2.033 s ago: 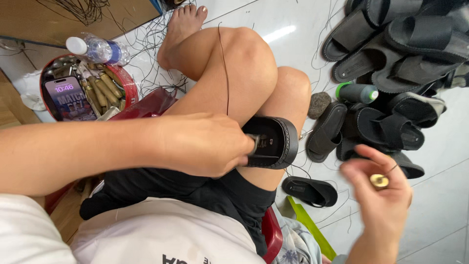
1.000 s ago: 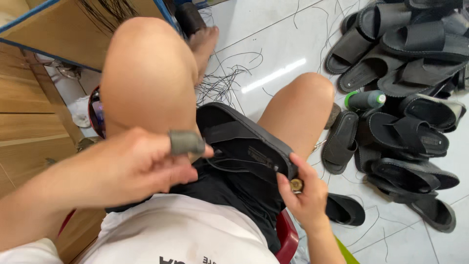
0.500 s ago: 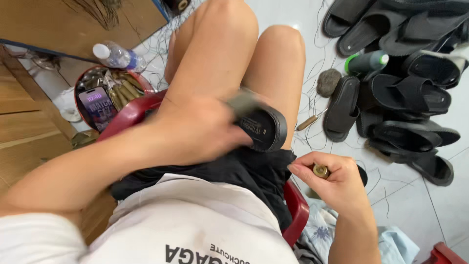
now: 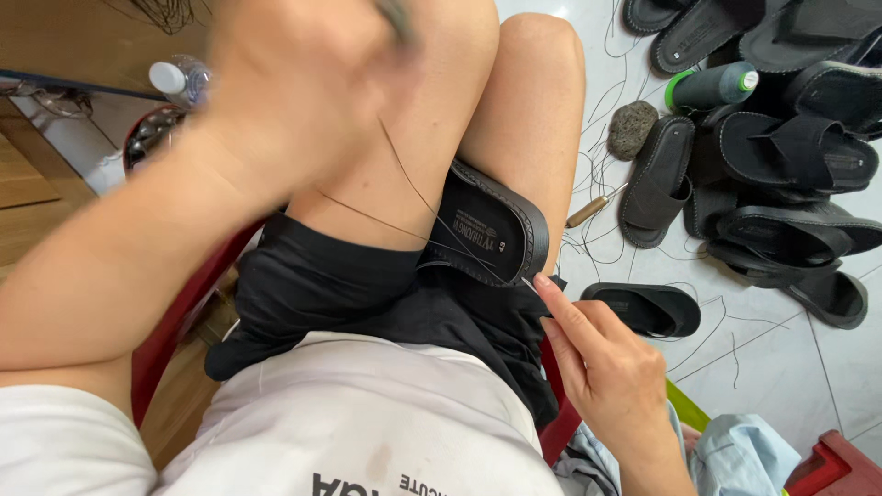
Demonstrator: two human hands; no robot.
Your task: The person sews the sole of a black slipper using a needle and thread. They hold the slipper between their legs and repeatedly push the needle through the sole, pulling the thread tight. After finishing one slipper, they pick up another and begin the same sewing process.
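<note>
At the upper left of the frame, a clear plastic bottle with a white cap (image 4: 176,79) stood beside the rim of a red round container (image 4: 152,138), both partly hidden by the raised left hand (image 4: 303,87). That hand was blurred; it seemed closed around a small grey tool at its top, but whether it also pinched the thread could not be told. From under it two lines of thin dark thread (image 4: 404,197) ran down across the bare thigh to the edge of the black leather-look sandal sole (image 4: 491,230), which lay wedged between the thighs on the black shorts (image 4: 367,303) at the centre of the frame. At centre right, the right hand (image 4: 611,377) pointed its forefinger at the sole's lower rim, the tip touching just where the thread met the edge; its fingers were held narrow and seemed to grip nothing.

Further right, a wooden-handled awl (image 4: 595,209) lay on the white tiled floor (image 4: 781,367) among loose thread ends, near a grey rough stone (image 4: 632,129) and a green bottle (image 4: 712,87). A heap of black sandals (image 4: 790,174) filled the upper right.

The taut thread might snap or cut into the forefinger if pulled hard, and the sole, only wedged, could slip from the lap.
</note>
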